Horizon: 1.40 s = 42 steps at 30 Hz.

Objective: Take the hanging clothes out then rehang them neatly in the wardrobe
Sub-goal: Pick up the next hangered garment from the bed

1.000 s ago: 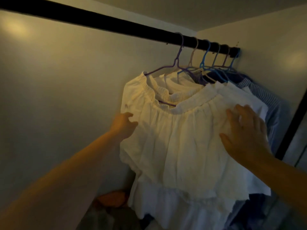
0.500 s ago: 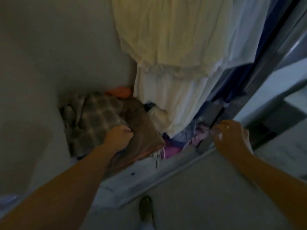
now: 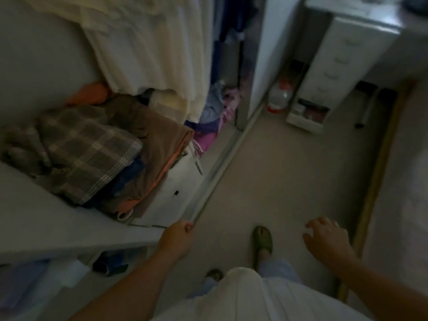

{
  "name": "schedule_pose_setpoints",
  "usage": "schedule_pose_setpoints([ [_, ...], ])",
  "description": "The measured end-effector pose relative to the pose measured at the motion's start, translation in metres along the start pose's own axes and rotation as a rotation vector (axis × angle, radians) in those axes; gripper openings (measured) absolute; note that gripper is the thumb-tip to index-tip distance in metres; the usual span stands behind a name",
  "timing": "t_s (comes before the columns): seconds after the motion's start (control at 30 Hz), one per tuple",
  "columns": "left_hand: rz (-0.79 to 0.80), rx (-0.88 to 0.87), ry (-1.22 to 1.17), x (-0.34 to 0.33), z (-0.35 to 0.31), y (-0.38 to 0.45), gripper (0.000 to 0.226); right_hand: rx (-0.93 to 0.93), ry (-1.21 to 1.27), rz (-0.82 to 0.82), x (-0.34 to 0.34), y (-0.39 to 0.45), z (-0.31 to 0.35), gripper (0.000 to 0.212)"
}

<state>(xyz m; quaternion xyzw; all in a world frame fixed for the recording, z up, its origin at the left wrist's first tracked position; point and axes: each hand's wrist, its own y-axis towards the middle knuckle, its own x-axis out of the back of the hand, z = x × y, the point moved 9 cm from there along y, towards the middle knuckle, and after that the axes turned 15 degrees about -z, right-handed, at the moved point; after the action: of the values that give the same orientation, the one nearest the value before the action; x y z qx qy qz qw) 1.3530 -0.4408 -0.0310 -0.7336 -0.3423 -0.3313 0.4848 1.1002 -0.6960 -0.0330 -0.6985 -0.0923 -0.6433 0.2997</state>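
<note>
The lower hems of the hanging white clothes (image 3: 148, 54) show at the top left inside the wardrobe, with dark blue hanging clothes (image 3: 229, 31) to their right. The rail and hangers are out of view. My left hand (image 3: 178, 238) hangs low in front of the wardrobe's floor track (image 3: 222, 163), fingers loosely curled and holding nothing. My right hand (image 3: 326, 240) hovers over the carpet at the lower right with its fingers spread, empty. Both hands are well away from the clothes.
A pile of folded cloth, plaid (image 3: 88, 147) beside brown (image 3: 159, 144), lies on a white unit (image 3: 171, 195) in the wardrobe. A white drawer tower (image 3: 335, 61) and a bottle (image 3: 278, 98) stand beyond. A bed edge (image 3: 375, 177) runs along the right. My slippered foot (image 3: 262, 239) is on the carpet.
My view dropped from the rail to the floor. Both hands came off the white garment and lowered, empty, and I have stepped back from the wardrobe.
</note>
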Motion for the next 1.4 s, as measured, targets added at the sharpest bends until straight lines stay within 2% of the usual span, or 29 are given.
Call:
schedule_pose_setpoints([
  [0.07,0.079,-0.126,0.124,-0.006,0.003,0.0,0.031,-0.127,0.054,0.007,-0.025,-0.044,-0.015,0.036],
  [0.13,0.144,-0.215,0.184,-0.012,0.01,-0.005,0.016,-0.251,0.116,0.028,-0.054,-0.095,-0.026,0.036],
  [0.23,0.197,-0.305,0.274,-0.02,0.026,-0.024,0.028,-0.386,0.141,0.124,-0.101,-0.183,-0.034,0.034],
  [0.4,0.348,-0.498,0.515,-0.059,0.036,-0.079,0.025,-0.68,0.252,0.237,-0.148,-0.322,-0.049,0.03],
  [0.5,0.381,-0.574,0.598,-0.086,0.025,-0.108,0.032,-0.886,0.343,0.238,-0.165,-0.392,-0.063,0.027],
  [0.7,0.377,-0.738,0.605,-0.14,-0.012,-0.177,0.033,-1.199,0.474,0.234,-0.206,-0.534,-0.074,0.037],
  [0.87,0.378,-0.863,0.645,-0.186,0.003,-0.269,0.032,-1.384,0.631,0.238,-0.248,-0.661,-0.066,0.038],
  [0.93,0.397,-0.897,0.672,-0.204,0.031,-0.318,0.035,-1.438,0.7,0.243,-0.264,-0.714,-0.065,0.04],
  [1.1,0.541,-0.982,0.809,-0.249,0.124,-0.453,0.018,-1.574,0.736,0.212,-0.291,-0.84,-0.071,0.04],
  [1.17,0.59,-1.031,0.874,-0.267,0.147,-0.501,0.019,-1.659,0.779,0.186,-0.301,-0.885,-0.071,0.038],
  [1.23,0.629,-1.077,0.881,-0.289,0.149,-0.548,0.012,-1.719,0.818,0.17,-0.314,-0.921,-0.071,0.034],
  [1.3,0.645,-1.119,0.833,-0.315,0.139,-0.589,0.008,-1.765,0.843,0.183,-0.325,-0.952,-0.072,0.019],
  [1.4,0.619,-1.206,0.812,-0.356,0.118,-0.635,0.029,-1.873,0.898,0.152,-0.343,-0.99,-0.078,0.02],
])
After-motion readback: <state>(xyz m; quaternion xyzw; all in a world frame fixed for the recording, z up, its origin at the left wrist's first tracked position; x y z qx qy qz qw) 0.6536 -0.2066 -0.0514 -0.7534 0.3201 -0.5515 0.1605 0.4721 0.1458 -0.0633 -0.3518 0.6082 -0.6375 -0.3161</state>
